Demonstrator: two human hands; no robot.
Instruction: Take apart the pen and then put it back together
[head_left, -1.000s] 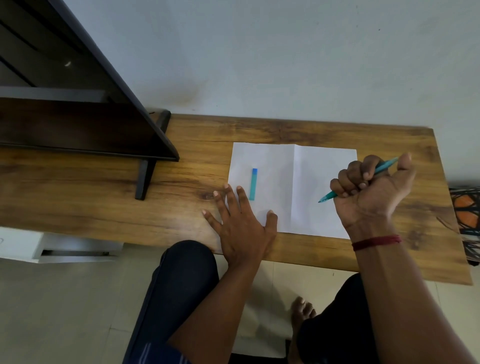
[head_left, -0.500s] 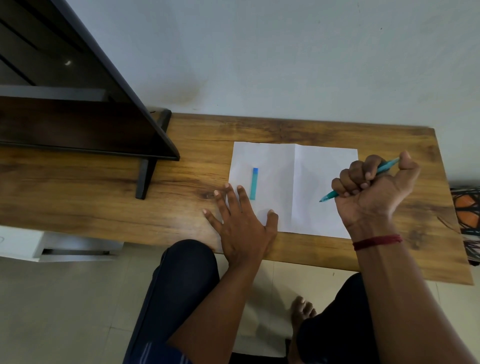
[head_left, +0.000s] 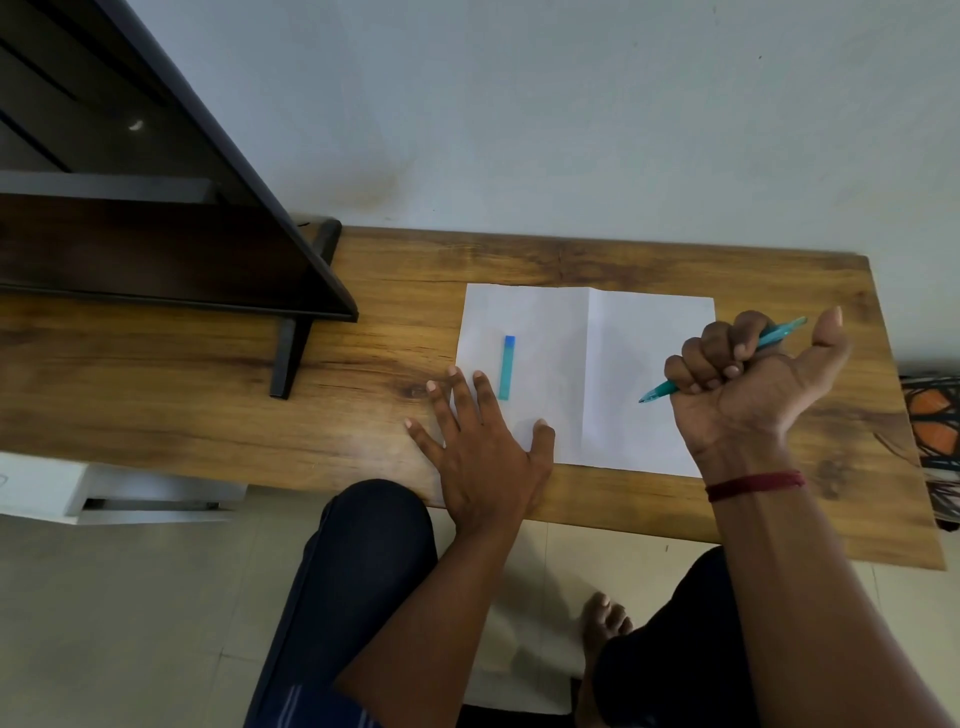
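My right hand (head_left: 748, 384) is closed in a fist around a teal pen (head_left: 779, 332), held above the right half of a white sheet of paper (head_left: 623, 364). The pen's tip points down-left and its back end sticks out between fingers and thumb. The teal pen cap (head_left: 507, 367), with a blue end, lies alone on the left half of the sheet. My left hand (head_left: 483, 447) rests flat with fingers spread on the sheet's near-left corner, just left of and below the cap, not touching it.
The wooden table (head_left: 571, 254) stands against a pale wall. A dark monitor on a black stand (head_left: 291, 353) fills the left side. A white box (head_left: 78, 493) sits on the floor below left. My knees are under the near edge.
My right thumb has lifted away from the pen's back end and spread outward. The left hand and the cap have not moved.
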